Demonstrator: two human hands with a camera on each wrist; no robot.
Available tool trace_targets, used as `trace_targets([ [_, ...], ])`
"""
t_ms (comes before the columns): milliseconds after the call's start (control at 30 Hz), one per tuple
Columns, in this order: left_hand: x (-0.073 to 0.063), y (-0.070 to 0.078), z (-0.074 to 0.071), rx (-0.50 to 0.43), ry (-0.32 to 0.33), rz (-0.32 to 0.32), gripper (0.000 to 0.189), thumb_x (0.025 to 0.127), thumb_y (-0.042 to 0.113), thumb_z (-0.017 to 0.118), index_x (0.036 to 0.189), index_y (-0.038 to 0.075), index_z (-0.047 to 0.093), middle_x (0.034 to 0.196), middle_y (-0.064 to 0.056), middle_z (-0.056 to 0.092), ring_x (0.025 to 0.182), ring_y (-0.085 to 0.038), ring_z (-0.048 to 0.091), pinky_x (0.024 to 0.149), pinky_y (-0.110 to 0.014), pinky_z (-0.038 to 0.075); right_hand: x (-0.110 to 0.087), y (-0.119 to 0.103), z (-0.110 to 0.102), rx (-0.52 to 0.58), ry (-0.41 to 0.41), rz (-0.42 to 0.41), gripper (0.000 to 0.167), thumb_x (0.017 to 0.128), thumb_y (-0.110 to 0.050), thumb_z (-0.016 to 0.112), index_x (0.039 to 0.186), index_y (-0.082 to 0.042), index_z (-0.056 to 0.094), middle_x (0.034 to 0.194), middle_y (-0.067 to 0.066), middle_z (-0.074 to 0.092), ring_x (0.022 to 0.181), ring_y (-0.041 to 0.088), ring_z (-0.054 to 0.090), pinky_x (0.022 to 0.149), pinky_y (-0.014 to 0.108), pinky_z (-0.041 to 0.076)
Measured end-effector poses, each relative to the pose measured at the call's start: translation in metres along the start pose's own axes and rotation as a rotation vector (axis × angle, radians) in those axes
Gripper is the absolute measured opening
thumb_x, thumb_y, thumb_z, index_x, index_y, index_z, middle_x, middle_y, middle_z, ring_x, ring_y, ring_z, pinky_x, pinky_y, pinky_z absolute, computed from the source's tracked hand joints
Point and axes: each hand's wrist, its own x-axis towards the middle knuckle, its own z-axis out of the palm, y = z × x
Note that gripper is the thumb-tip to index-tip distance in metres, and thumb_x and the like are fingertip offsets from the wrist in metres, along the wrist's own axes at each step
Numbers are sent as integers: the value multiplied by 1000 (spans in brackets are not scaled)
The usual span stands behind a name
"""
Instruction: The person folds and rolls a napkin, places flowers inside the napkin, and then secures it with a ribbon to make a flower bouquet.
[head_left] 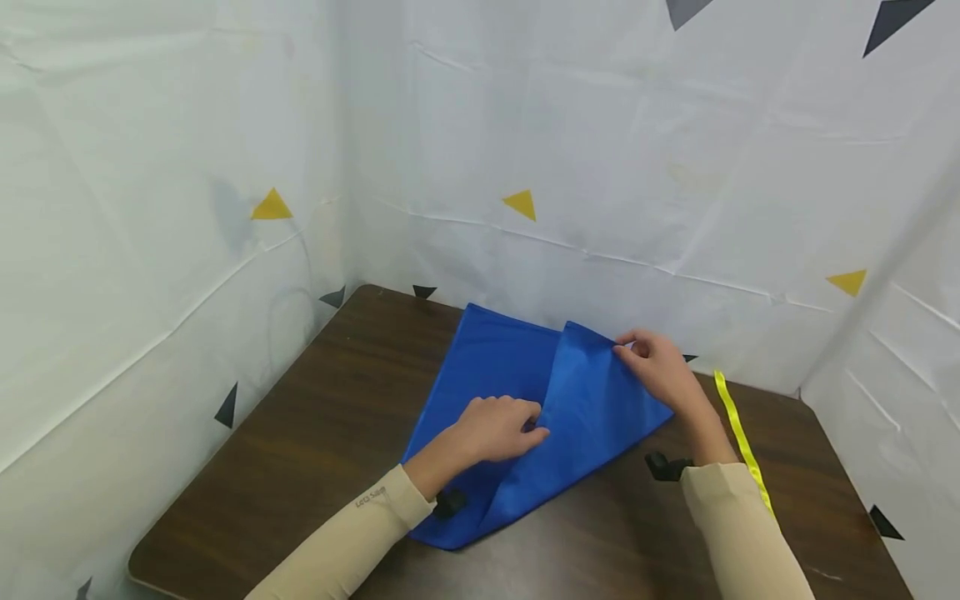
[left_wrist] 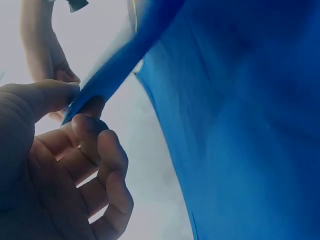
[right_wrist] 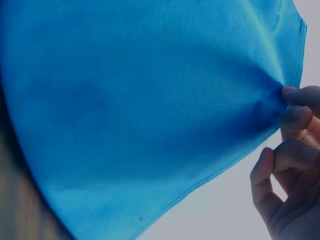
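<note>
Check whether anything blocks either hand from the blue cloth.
Nothing visible does: the left hand and right hand both pinch edges of the blue cloth directly. The yellow strip lies apart, to the cloth's right.

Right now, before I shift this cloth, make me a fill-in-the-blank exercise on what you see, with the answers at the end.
1. The cloth on the table is coloured ____.
2. In the head view, the hand farther from the camera is the person's ____ one.
3. The long, narrow strip lying on the table is coloured ____.

Missing words: blue; right; yellow.
</note>
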Motion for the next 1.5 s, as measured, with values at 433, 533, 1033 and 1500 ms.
trace_targets([
  [433,-9,-24,-17,-20,35,-104,36,108,47,62,83,23,56,72,5,51,64,-13,50,61,-32,35,40,-34,18,83,39,-5,32,111,-26,60,128,-2,73,83,10,59,79,26,54,73,38,45],
  [533,-9,-32,-12,-36,25,-122,32,108,47,62,86,24,60,74,5,53,66,-14,52,63,-32,37,45,-37,16,88,25,6,32,111,-23,59,129,0,72,81,9,56,77,26,53,72,37,44],
  [1033,-19,-74,3,-121,-65,-178,41,108,45,63,76,22,52,73,3,50,67,-16,50,65,-33,37,85,-50,14,22,11,-42,34,110,-24,59,130,1,71,110,27,69,94,36,62,81,44,49],
  [1500,-43,-99,5,-163,-16,-254,28,107,41,65,84,25,62,79,4,58,74,-16,56,69,-38,40,109,-47,72,52,64,23,33,111,-21,57,131,1,72,134,25,66,128,43,59,107,60,48],
])
